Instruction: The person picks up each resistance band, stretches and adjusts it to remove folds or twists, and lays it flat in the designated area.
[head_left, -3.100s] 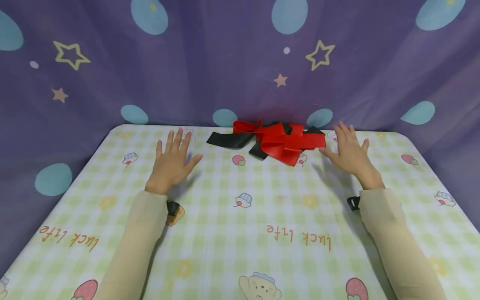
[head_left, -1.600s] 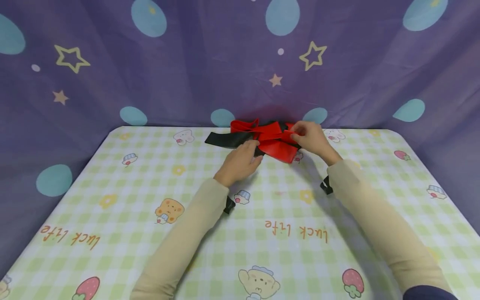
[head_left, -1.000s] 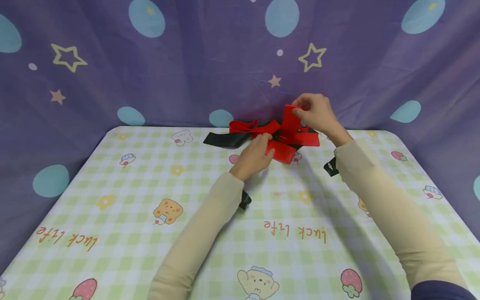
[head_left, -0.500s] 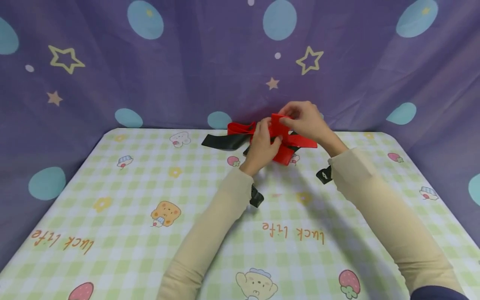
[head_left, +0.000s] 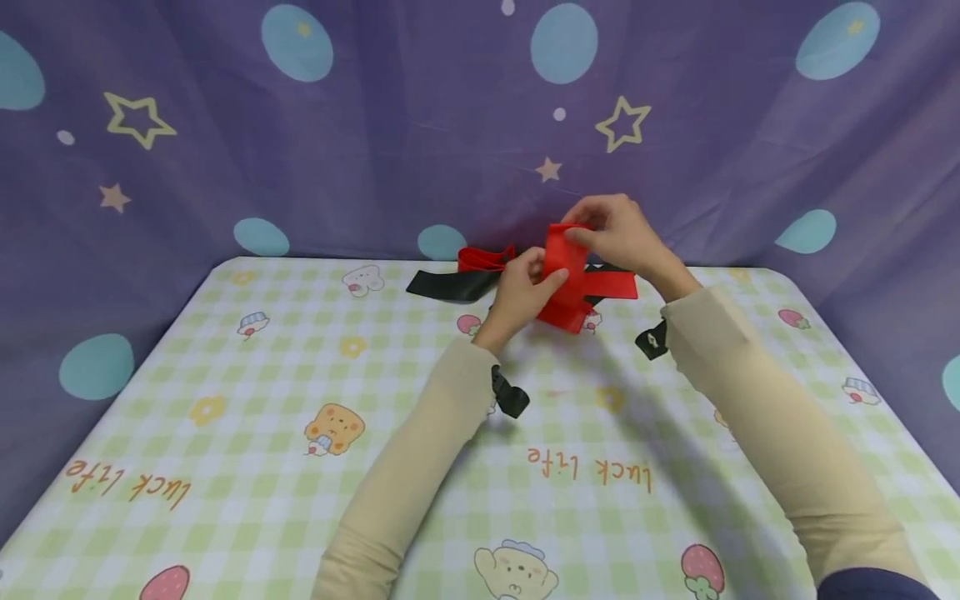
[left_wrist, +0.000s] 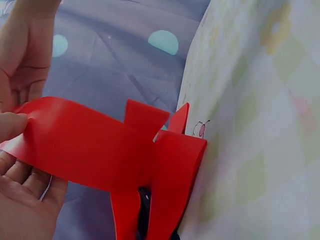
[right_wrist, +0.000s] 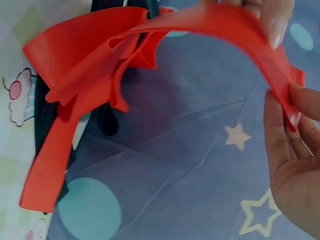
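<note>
A flat, rubbery-looking red band rises from a pile of red and black bands at the table's far edge. My right hand pinches its raised end between thumb and fingers, well shown in the right wrist view. Just left of and below it, my left hand grips the same band, its thumb pressing the face and its fingers behind. Folded red loops and a red tail lie under the raised part. A black band stretches out leftward. How the bands are joined is hidden.
A purple curtain with stars and ovals hangs right behind the table. The table has a green-checked cover with printed cartoons. Black straps sit at both wrists.
Both hands, first apart and flat on the table, have moved to the pile. The right has lifted a red band upright; the left has since taken hold of it lower down.
</note>
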